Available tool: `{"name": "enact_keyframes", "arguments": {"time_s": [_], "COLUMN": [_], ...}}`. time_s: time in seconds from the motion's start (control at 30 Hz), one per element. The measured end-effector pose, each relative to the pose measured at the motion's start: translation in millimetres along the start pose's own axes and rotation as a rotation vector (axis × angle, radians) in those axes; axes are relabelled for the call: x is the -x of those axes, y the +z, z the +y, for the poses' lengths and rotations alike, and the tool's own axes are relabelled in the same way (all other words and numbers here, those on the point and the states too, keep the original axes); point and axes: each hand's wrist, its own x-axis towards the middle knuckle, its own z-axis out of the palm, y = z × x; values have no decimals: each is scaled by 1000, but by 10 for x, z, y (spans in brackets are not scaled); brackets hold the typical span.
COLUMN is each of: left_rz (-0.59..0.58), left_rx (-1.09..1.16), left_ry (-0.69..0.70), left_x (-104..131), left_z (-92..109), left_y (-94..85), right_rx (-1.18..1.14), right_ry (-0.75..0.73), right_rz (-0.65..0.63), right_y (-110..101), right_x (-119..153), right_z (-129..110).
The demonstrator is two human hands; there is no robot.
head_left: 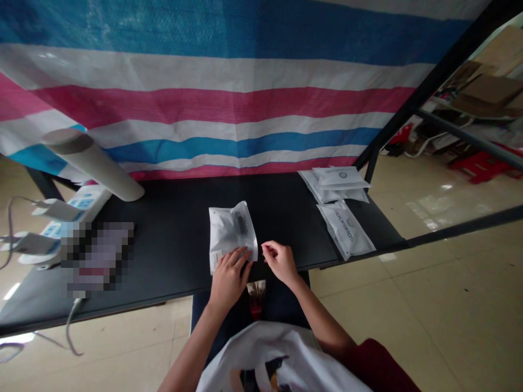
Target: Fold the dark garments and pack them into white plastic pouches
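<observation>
A silvery-white zip pouch (227,231) lies on the black table (175,218) in front of me, with a dark item showing faintly through it. My left hand (231,272) rests on the pouch's near edge, its fingers spread over the surface. Just right of the pouch is my right hand (281,260), apart from it, with thumb and fingers pinched together; whether anything small is between them cannot be made out. Several similar pouches (341,182) are piled at the table's back right, and a printed one (347,230) lies nearer to me.
At the left are a white bottle (98,166), a power strip (87,204) with plugged-in chargers and a blurred-out phone (100,256) with a cable. A striped sheet (229,103) hangs behind the table. Black frame bars (466,226) extend on the right.
</observation>
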Motion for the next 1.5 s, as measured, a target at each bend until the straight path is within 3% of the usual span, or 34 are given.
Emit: {"name": "enact_keyframes", "arguments": {"time_s": [0.1,0.17,0.3,0.4,0.5,0.57,0.67,0.73,0.83,0.93,1.13,1.23,1.37,1.5], "left_rz": [68,59,15,34,51,55,58,63,72,73,77,79,96,222], "left_rx": [-47,-192,-468,-572,-613,-619,-611,-615,-643,-663,-660,-670,-665,-580], "left_ry": [-136,-229,-365,-450,-499,-508,-503,-500,-508,-517,-531,-543,-569,-533], "left_x": [-131,-269,-545,-665,-702,-696,-672,-663,-667,-675,-668,-667,-661,-728], "left_z": [-407,-657,-968,-1067,-1126,-1155,-1178,-1176,-1157,-1149,-1184,-1188,-1141,-953], "left_y": [-258,-442,-669,-683,-643,-621,-606,-602,-594,-585,-583,-576,-589,-690], "right_rx": [-27,-55,-133,67,434,612,757,751,698,692,693,632,566,437], "right_ry": [9,15,13,-78,-86,-34,-6,-40,-72,-132,-191,-219,-208,-205], "right_rz": [-14,-30,-27,242,637,780,726,555,388,458,236,94,35,57], "right_y": [11,19,-156,-678,-1486,-2012,-2503,-2560,-2291,-1772,-581,-109,196,157], "right_x": [16,17,24,37,57,75,94,93,80,86,199,280,357,284], "right_z": [-5,-18,-51,-2,186,388,746,958,1117,1007,242,-115,-359,-338]}}
